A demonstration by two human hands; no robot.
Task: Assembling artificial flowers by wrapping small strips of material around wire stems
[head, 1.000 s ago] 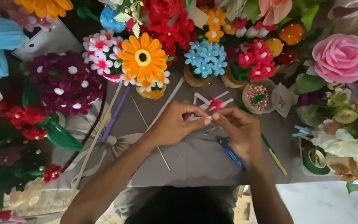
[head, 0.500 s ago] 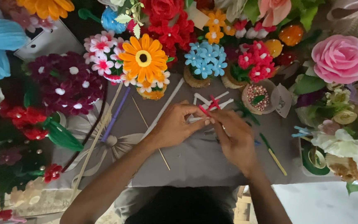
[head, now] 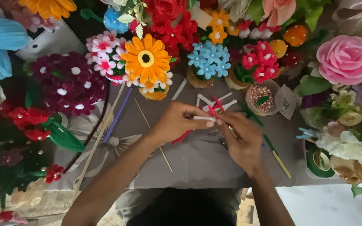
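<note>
White stem piece (head: 202, 119) now pinched in left hand (head: 177, 123), turned level; right hand (head: 241, 140) grip closed on its end, apparently. Red strand (head: 181, 137) is trailed lower than before.

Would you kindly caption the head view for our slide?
Left hand and right hand pinch white and red pipe-cleaner pieces among handmade flowers.

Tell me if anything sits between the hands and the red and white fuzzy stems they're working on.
Nothing visible does. The left hand and right hand already pinch the thin red and white fuzzy stems between their fingertips, above the grey table cloth.
</note>
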